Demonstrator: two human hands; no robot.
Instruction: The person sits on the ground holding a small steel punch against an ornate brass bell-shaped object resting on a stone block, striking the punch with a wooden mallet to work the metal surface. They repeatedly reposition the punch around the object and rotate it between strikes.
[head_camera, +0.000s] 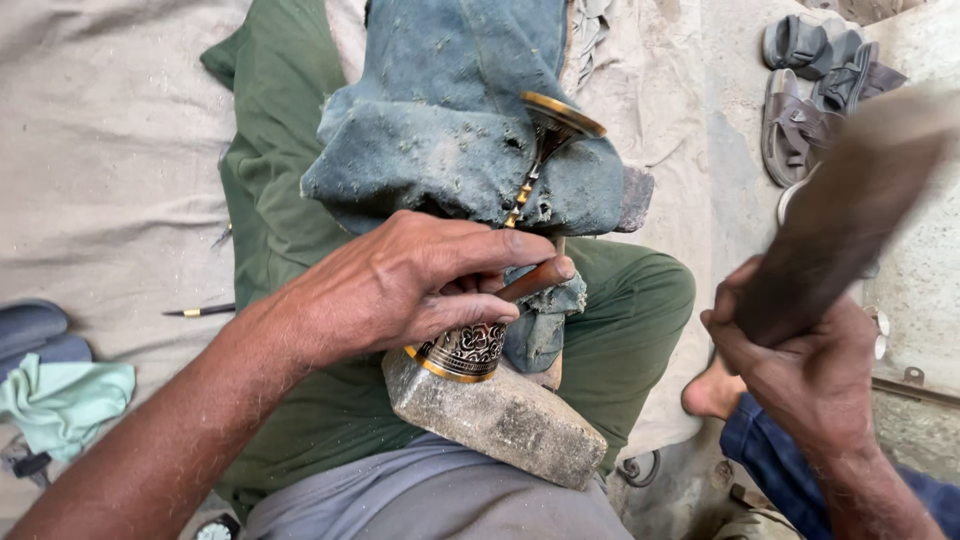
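An engraved brass goblet lies on its side across a grey stone block. Its stem runs up to a gold-rimmed foot that rests on a worn blue cloth pad. My left hand presses on the goblet's cup and grips a small wooden-handled tool against it. To the right, my right hand is shut on a dark wooden mallet, raised and blurred, apart from the goblet.
I sit on a beige cloth with green-trousered legs folded under the block. A thin pointed tool lies at the left, near a pale green rag. Grey sandals lie at the top right. A bare foot shows beside my right hand.
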